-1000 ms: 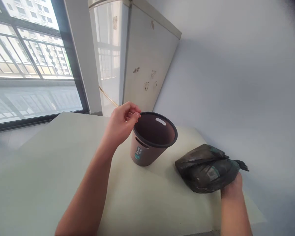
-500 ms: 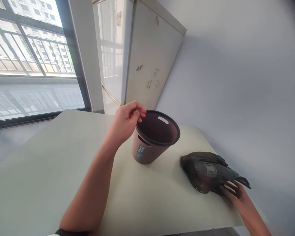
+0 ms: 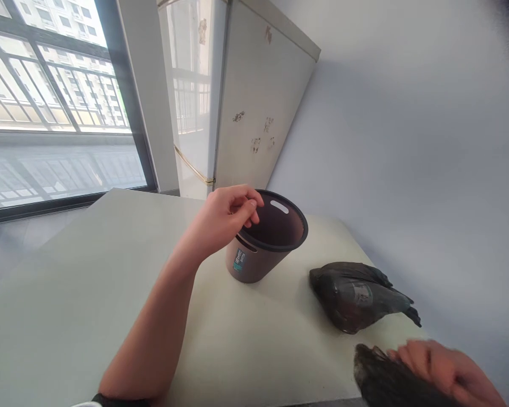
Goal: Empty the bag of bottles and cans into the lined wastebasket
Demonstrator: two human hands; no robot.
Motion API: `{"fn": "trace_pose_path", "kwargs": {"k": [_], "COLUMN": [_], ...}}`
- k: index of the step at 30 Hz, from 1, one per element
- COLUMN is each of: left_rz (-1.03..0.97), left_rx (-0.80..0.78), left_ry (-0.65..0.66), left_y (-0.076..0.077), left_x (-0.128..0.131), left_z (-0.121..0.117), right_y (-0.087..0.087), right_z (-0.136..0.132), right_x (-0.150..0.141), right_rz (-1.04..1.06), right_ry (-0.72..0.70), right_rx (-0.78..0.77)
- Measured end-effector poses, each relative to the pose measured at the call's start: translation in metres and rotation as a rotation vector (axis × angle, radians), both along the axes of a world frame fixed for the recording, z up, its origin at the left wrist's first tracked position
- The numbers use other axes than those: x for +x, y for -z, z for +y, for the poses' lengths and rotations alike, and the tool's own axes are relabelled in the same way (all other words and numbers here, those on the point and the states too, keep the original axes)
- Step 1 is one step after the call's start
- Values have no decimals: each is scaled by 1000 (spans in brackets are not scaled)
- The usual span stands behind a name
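Observation:
A brown trash bin (image 3: 258,263) with a black rim, oval handle slots and a small label stands upright on the pale table. Over the left part of its mouth is my left hand (image 3: 233,215), fingers loosely curled, with nothing visible in them. At the lower right my right hand (image 3: 439,367), smeared by motion, grips a dark crumpled plastic bag (image 3: 390,376), partly cut off by the bottom edge. Beyond it a filled black plastic bag (image 3: 360,297) lies on the table, a labelled bottle showing through its thin film.
The pale tabletop (image 3: 110,282) spreads under everything. Behind the bin stands a worn white refrigerator (image 3: 263,85). A plain wall (image 3: 398,141) runs along the right, and a large window (image 3: 55,102) is at the left.
My right hand has left the filled bag and moved down toward me, now with a dark plastic bag in it. My left hand has shifted slightly right and down over the bin's mouth.

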State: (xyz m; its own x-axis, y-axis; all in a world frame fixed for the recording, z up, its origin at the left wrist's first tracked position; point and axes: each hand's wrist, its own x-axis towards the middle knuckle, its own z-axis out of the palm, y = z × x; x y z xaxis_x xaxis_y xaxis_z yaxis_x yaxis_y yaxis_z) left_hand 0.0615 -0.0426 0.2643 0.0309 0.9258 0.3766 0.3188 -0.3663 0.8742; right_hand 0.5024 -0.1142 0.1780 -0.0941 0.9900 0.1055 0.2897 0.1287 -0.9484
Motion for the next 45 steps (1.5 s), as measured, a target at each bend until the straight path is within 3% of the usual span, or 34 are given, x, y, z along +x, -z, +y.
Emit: {"fn": "trace_pose_path", "kwargs": {"k": [1, 3, 7, 11, 16, 19, 22, 26, 32, 34, 36, 39, 43, 45], "left_rz": [-5, -21, -47, -79, -169, -174, -151, -214, -573, -685, -800, -951, -1010, -974], "left_rx": [-33, -91, -73, 4, 19, -16, -31, 38, 16, -26, -32, 12, 119, 163], "left_ry": [57, 185, 388, 402, 454, 556, 559, 418, 91, 71, 131, 175, 47, -56], "left_y": [-2, -3, -2, 0, 0, -2, -4, -7, -7, -6, -5, -6, -12, -12], "left_x": [2, 5, 14, 21, 23, 25, 26, 21, 25, 24, 18, 3, -7, -8], "left_z": [-2, -6, -7, -3, -2, -4, -6, -7, -5, -4, -2, 3, 7, 8], "right_y": [-7, -22, -60, -101, -131, -129, -119, -112, -112, -113, -114, -115, -114, -114], "right_z": [4, 21, 65, 89, 94, 96, 99, 108, 126, 129, 130, 132, 135, 135], "right_x": [-25, -74, -149, -193, -222, -229, -231, -222, -195, -190, -183, -169, -152, -150], "right_rz": [178, 286, 262, 311, 424, 436, 428, 359, 272, 281, 252, 152, -82, -159], "right_ry": [48, 44, -235, -332, -220, -95, 14, 132, 154, 214, 237, 103, -478, -609], "right_rx": [-13, -57, 128, 214, 306, 419, 437, 550, 618, 657, 665, 575, 289, 244]}}
